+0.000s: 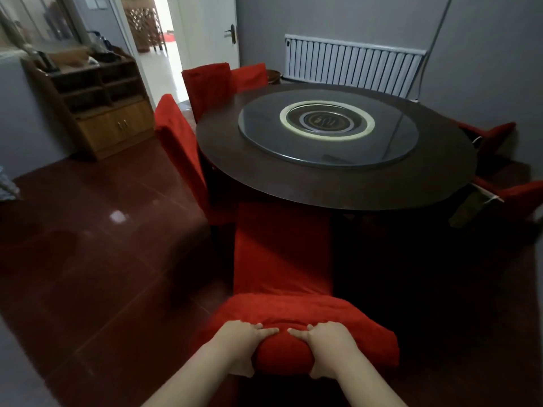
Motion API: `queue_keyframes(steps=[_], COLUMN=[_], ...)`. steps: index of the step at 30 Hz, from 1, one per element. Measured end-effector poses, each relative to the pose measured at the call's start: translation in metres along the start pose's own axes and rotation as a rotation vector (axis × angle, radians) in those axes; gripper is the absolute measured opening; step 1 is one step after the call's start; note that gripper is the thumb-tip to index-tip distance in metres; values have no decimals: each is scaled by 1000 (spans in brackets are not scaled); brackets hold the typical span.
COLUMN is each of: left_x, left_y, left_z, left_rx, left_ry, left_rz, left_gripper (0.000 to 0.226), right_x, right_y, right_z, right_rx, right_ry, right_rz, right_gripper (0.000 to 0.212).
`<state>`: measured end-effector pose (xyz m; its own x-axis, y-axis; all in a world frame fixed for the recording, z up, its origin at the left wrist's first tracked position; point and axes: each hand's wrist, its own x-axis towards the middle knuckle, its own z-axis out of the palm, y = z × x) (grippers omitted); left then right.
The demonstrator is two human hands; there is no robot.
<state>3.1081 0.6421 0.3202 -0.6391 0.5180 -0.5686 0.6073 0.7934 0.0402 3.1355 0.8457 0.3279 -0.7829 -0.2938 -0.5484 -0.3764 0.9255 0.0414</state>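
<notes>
Across the whole lower view, a glossy dark red tiled floor [102, 245]. On it, right of centre, a big round dark table [293, 186], carrying a round glass turntable [258, 136] with a pale ring at its middle. Nearest the camera, a red-covered chair [282, 254], facing the table, front of the seat just under the table's edge, padded top of the backrest bulging towards the viewer. Against the left wall, a wooden cabinet [108, 113], open shelves above and two small doors below. On the far wall behind the table, a white radiator [352, 66]. Along the table's left and far side, three more red chairs [179, 148], close to the rim; at the right, two others only partly in view. At the very bottom, both hands clamped on the top of the near chair's backrest, side by side and just apart: left hand [244, 345] and right hand [326, 345], fingers curled round the padded edge, fingertips pointing towards each other across the red cloth.
</notes>
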Motion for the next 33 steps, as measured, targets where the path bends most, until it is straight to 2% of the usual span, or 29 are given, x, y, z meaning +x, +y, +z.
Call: queue_keyframes(steps=[9, 15, 22, 27, 33], left_x=[-46, -59, -43, -15, 18], left_y=[-26, -50, -66, -72, -72], left_z=[-10, -18, -42, -71, -87], left_rx=[34, 35, -39, -9, 104], left_ry=[-14, 33, 201, 223, 202], left_rz=[102, 121, 45, -47, -246], left_gripper=[96, 95, 91, 88, 90], right_x=[-22, -25, -26, -4, 26], right_y=[-46, -58, -39, -12, 10], right_z=[-24, -33, -28, -57, -70], right_rx=[41, 50, 227, 151, 135], right_ry=[-29, 130, 373, 329, 391], right_rz=[-17, -51, 91, 162, 213], right_gripper=[88, 89, 93, 100, 89])
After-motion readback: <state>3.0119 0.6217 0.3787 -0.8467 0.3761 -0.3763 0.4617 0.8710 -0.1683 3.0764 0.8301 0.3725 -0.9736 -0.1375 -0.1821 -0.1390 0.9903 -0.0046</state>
